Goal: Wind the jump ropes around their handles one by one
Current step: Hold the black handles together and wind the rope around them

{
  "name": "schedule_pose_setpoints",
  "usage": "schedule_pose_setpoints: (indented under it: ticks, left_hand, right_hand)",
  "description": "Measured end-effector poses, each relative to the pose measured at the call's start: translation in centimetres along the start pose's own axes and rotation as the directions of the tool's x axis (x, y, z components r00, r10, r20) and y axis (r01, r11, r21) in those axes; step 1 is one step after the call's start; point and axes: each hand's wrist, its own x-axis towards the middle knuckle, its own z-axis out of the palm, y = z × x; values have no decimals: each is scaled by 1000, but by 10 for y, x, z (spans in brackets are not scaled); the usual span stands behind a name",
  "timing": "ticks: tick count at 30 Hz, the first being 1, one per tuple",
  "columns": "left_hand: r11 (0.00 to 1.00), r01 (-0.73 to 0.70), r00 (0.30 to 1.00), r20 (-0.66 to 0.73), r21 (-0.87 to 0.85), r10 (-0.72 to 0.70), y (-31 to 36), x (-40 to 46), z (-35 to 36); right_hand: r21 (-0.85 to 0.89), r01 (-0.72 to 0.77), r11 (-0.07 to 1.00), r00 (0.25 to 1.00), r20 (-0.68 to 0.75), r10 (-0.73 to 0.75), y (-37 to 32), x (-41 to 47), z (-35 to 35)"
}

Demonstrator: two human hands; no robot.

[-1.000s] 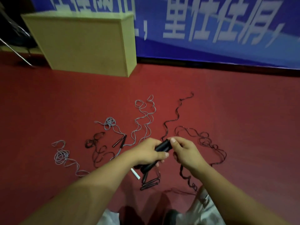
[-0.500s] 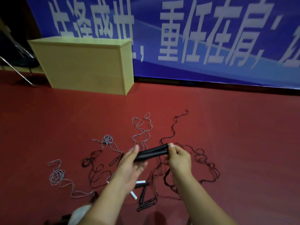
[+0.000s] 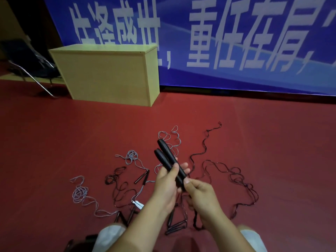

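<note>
- Two black handles (image 3: 168, 161) are held side by side above the floor (image 3: 54, 142), pointing up and away, between the two hands.
- The left hand (image 3: 166, 186) grips both handles near the lower part; its thumb lies over them and its fingers curl behind them.
- The right hand (image 3: 201, 194) pinches the lower end of the handles with thumb and fingers; the rest of its fingers are curled under.
- The black rope (image 3: 234, 177) of these handles lies loose in waves on the floor to the right.
- Other ropes lie unwound on the floor: two grey ropes (image 3: 80, 194) and one more black rope (image 3: 116, 180) I can count; the tangle makes the number uncertain.
- More handles lie near the knees, a white one (image 3: 139, 204) among them; the arms hide part of them.
- The floor is red. Behind stand a wooden box (image 3: 109, 75), a blue banner (image 3: 236, 42) with white characters, and a chair (image 3: 31, 70) at the left.
</note>
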Motion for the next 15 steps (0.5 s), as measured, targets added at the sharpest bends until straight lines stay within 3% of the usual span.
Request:
schedule_pose_setpoints:
  ticks: [5,8,15]
  left_hand:
    - [998,-63,997,49,25,61,-3,-4,-11]
    - [993,-113,993,37,-34,114,-3,-5,-14]
    - [978,-108,990,75,-177,123,-1,-8,-8]
  right_hand:
    - [105,-35,994,992,127,21,-7,-14,-4]
    - [71,-58,996,984,172,45,-10,-21,-5]
    - [49,-59,997,988,149,51,-17,-26,-8]
